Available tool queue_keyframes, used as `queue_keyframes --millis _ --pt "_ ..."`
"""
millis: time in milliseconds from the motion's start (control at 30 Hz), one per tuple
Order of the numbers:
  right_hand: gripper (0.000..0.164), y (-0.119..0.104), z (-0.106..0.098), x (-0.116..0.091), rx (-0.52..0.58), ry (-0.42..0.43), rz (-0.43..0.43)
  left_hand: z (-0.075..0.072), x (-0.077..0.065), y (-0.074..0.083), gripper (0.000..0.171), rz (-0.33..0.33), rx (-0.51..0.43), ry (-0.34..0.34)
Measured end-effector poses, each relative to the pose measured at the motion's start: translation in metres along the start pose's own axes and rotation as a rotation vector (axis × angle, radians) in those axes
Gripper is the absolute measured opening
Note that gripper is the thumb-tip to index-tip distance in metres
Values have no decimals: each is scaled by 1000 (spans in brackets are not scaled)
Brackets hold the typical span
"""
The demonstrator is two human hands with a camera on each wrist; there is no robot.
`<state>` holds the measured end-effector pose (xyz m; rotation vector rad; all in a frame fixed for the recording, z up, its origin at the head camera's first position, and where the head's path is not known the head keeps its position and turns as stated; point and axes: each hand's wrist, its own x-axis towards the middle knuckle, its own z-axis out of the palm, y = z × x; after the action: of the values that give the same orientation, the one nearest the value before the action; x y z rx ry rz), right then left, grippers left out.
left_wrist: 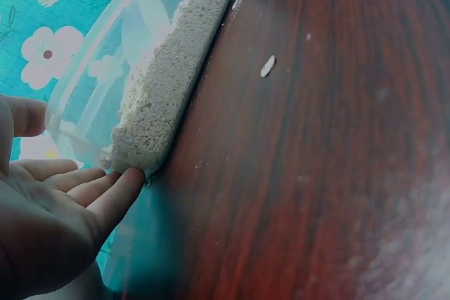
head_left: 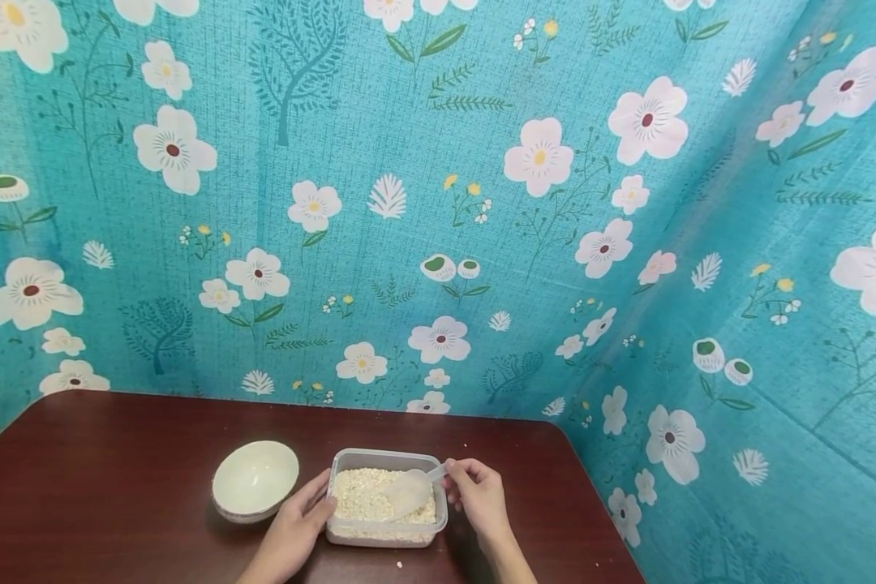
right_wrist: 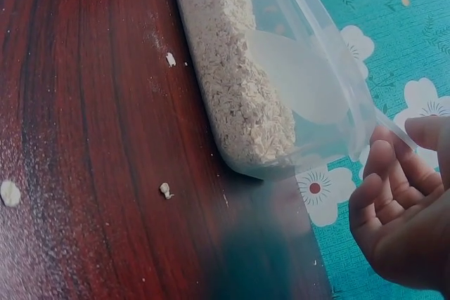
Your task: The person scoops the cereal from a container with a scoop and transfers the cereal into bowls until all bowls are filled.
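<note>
A clear plastic container (head_left: 387, 533) of rolled oats (head_left: 365, 491) stands on the table. My left hand (head_left: 301, 519) rests against its left end, fingers fairly straight along the wall and thumb by the rim; in the left wrist view the fingertips (left_wrist: 126, 184) touch the low corner. Over the right rim, my right hand (head_left: 479, 496) pinches the handle of a translucent scoop (head_left: 412, 491) between thumb and forefinger. The scoop's bowl lies inside the container, against the oats, and shows through the wall in the right wrist view. The other right fingers curl loosely below the handle.
A white bowl (head_left: 257, 478) stands left of the container, close to my left forearm. Stray oat flakes (right_wrist: 165, 190) lie on the dark wooden table (head_left: 117, 487). A teal flowered cloth (head_left: 380, 243) hangs behind the table and along its right side.
</note>
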<state>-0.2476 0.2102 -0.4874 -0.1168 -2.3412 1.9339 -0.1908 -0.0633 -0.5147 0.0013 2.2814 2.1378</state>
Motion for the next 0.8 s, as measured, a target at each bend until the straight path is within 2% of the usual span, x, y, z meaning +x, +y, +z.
queue_keyframes --millis 133,267,800 --pt "24 4 0 0 24 -8 -16 0 0 0 50 14 0 1" --pt "24 4 0 -3 54 -27 -29 0 0 0 51 -4 -10 -3" --pt "20 0 5 -11 82 -33 5 0 1 0 52 -16 -8 -6"
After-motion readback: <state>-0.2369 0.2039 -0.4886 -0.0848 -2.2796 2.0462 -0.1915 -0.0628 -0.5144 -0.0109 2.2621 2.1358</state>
